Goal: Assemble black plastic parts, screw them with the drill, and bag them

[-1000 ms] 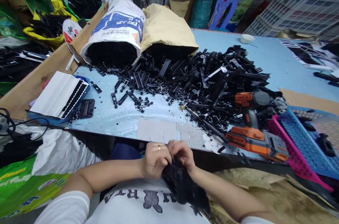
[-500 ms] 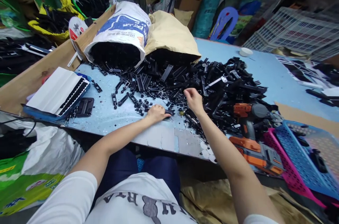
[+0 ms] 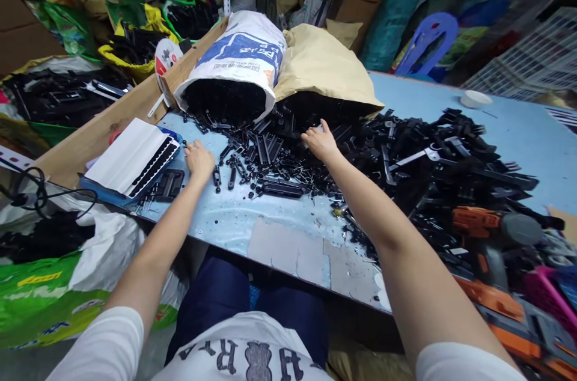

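I have my left hand (image 3: 199,160) loosely curled and empty on the tabletop (image 3: 252,219), my right hand (image 3: 319,142) spread over black plastic parts (image 3: 270,155), which look light, stiff, best pinched mid-length.

The left hand (image 3: 199,158) rests on the blue tabletop (image 3: 234,219), just beside small black plastic parts (image 3: 234,173). The right hand (image 3: 321,142) reaches into the big pile of black parts (image 3: 406,158) in front of a brown sack (image 3: 324,65). A white sack (image 3: 234,62) lies beside it. An orange drill (image 3: 487,225) lies at the right.
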A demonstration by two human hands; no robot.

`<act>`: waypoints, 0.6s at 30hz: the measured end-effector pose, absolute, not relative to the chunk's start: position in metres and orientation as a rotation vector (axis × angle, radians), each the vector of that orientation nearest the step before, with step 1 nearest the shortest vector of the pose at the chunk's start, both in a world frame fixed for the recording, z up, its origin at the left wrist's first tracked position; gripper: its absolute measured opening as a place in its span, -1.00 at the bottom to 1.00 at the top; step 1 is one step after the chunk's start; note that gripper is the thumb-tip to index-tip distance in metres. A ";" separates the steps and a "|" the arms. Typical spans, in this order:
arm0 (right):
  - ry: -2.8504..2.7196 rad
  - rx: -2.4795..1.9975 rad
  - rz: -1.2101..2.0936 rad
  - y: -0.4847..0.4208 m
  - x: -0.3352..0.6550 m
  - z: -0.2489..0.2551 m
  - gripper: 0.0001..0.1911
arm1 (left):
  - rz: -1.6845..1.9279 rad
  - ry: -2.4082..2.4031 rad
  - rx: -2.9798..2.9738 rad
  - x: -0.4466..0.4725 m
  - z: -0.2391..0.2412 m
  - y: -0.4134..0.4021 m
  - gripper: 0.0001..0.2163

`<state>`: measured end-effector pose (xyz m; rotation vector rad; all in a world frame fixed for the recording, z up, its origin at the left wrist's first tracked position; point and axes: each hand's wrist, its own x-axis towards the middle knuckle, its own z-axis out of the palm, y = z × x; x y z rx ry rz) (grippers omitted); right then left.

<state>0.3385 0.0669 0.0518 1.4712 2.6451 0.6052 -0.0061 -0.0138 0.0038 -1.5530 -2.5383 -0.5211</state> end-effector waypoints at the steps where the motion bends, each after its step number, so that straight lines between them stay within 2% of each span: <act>1: 2.707 1.485 0.606 0.060 0.337 0.058 -0.73 | -0.414 -2.653 -1.496 -0.021 0.004 -0.006 -0.63; 2: 2.777 1.542 0.565 0.050 0.335 0.063 -0.75 | -0.328 -2.750 -1.468 -0.033 0.003 0.001 -0.63; 4: 2.908 1.756 0.265 0.026 0.327 0.071 -0.66 | -0.238 -2.863 -1.440 -0.044 0.001 0.012 -0.66; 7: 2.909 2.017 -0.586 -0.017 0.315 0.072 -0.50 | -0.238 -2.868 -1.465 -0.044 -0.001 0.013 -0.71; 9: 2.863 2.013 -0.950 -0.049 0.311 0.066 -0.47 | -0.237 -2.848 -1.495 -0.042 0.001 0.002 -0.76; 11: 2.905 1.898 -0.974 -0.085 0.311 0.057 -0.48 | -0.291 -2.783 -1.516 -0.040 0.006 -0.016 -0.79; 13: 2.980 1.672 -0.802 -0.121 0.314 0.044 -0.48 | -0.498 -2.632 -1.565 -0.036 0.015 -0.038 -0.75; 15: 2.980 1.457 -0.572 -0.154 0.320 0.030 -0.47 | -0.880 -2.434 -1.682 -0.028 0.027 -0.060 -0.71; 18: 2.919 1.392 -0.300 -0.186 0.325 0.011 -0.53 | -1.686 -2.252 -1.940 0.001 0.044 -0.090 -0.67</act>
